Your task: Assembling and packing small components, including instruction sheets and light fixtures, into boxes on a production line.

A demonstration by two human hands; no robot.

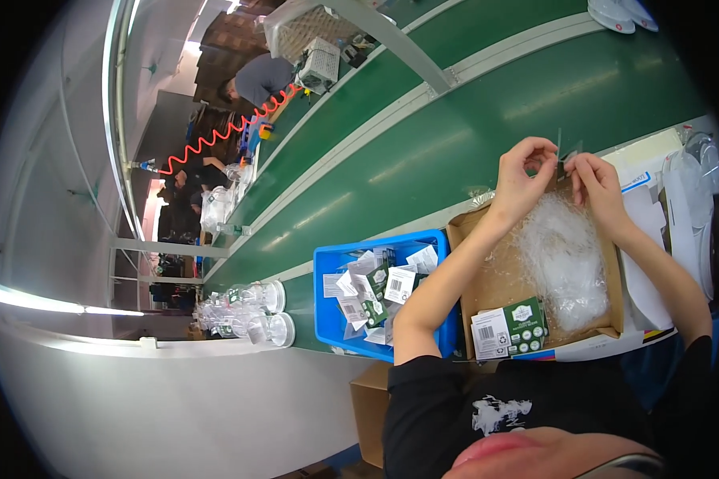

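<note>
Above the far side of a shallow cardboard tray (487, 297), both my hands are raised close together. The thumb and fingers of my left hand (526, 174) meet in a pinch. Beside it, my right hand (597, 185) has its fingers bent and pinched too. Between the fingertips a small clear plastic piece (571, 150) sticks up; its exact kind is too small to tell. Below the hands lies a heap of thin clear plastic strands (563, 259) in the tray. Green and white printed cards (510, 329) rest in its near left corner.
Left of the tray stands a blue plastic bin (325, 302) with several loose cards (366, 289). A green conveyor belt (399, 180) runs behind. Clear packs with white round ends (272, 311) lie at left, and white and clear plastic parts (687, 191) at right. A co-worker (264, 80) bends across the belt.
</note>
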